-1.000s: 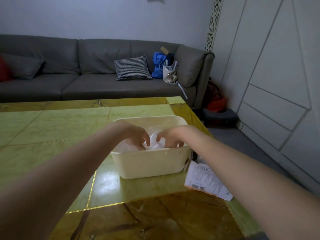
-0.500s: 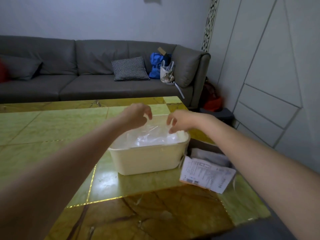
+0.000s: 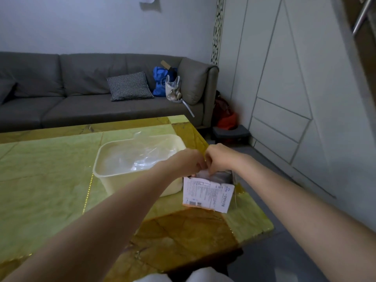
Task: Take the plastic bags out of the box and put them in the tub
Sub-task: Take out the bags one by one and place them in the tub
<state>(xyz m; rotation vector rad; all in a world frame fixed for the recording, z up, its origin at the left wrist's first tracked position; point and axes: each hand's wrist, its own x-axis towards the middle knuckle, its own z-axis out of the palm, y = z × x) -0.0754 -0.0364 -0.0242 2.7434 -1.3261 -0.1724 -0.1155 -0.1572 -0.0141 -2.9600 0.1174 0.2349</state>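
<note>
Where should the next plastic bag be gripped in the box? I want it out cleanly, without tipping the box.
Probably at the pale bag edge poking up through the open top of the box, pinched from above and drawn upward. The box stands upright beside the tub with its mouth facing up, and both the left hand and right hand already meet there.

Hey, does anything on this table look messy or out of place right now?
One clear plastic bag sticks up over the tub's far rim instead of lying inside. The box sits close to the table edge.
</note>
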